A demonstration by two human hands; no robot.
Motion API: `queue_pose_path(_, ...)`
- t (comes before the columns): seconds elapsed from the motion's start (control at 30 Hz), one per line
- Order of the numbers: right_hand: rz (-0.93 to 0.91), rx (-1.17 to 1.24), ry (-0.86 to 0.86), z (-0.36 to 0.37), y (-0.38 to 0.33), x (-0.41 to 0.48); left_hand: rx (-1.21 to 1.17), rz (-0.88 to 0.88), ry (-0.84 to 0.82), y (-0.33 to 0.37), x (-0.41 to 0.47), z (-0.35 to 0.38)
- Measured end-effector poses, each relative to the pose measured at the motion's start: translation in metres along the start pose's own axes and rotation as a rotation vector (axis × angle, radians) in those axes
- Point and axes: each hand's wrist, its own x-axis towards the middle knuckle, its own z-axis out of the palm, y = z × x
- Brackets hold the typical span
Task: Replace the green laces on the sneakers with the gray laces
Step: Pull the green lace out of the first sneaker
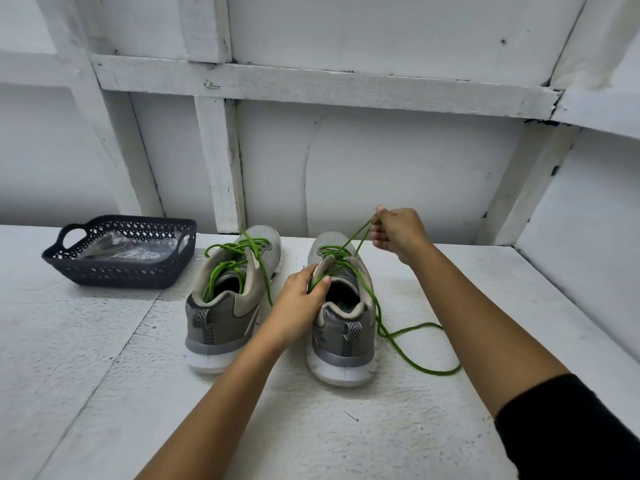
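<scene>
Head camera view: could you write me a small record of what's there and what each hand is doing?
surface: white textured table
left shoe: grey mesh sneaker, green lace threaded loosely
right shoe: matching grey mesh sneaker, partly unlaced
lace being worked: green cord lace, one end trailing on the table
left hand: grips the right shoe's opening
right hand: fingers pinch the lace, raised above the toe
far left: dark latticed plastic basket holding a clear plastic packet, contents unclear

Two sneakers point(225, 306) point(341, 317), two green laces point(239, 251) point(415, 365), one basket point(121, 271), one clear bag point(121, 245), two hands point(298, 299) point(398, 233)
</scene>
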Motion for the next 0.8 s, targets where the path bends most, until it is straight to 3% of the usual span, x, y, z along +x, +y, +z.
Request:
queue_pose_path(0.17, 0.073, -0.508, -0.350, -0.001, 0.014, -0.015, 0.008, 0.006, 0.010, 0.001, 0.000, 0.000)
queue_pose_path(0.23, 0.011, -0.480, -0.310, -0.001, 0.010, -0.015, 0.015, 0.008, 0.011, 0.001, 0.000, 0.000)
queue_pose_path(0.37, -0.053, -0.088, 0.060, -0.010, -0.013, 0.001, 0.011, 0.002, 0.010, -0.001, 0.000, 0.001)
queue_pose_path(0.43, -0.051, -0.041, 0.142, -0.016, -0.020, 0.005, -0.001, 0.001, 0.011, -0.003, 0.000, 0.001)
queue_pose_path(0.57, 0.145, -0.308, -0.151, -0.008, -0.003, -0.014, -0.019, 0.002, 0.014, -0.001, 0.001, 0.001)
queue_pose_path(0.63, 0.157, -0.494, -0.290, -0.001, 0.010, -0.022, -0.025, 0.011, 0.016, 0.001, 0.000, 0.001)
queue_pose_path(0.7, 0.081, -0.534, -0.317, 0.004, 0.017, -0.021, -0.022, 0.022, 0.015, 0.002, 0.000, 0.002)
queue_pose_path(0.8, -0.008, -0.414, -0.208, 0.006, 0.009, -0.015, -0.031, 0.017, 0.012, 0.001, 0.000, 0.001)
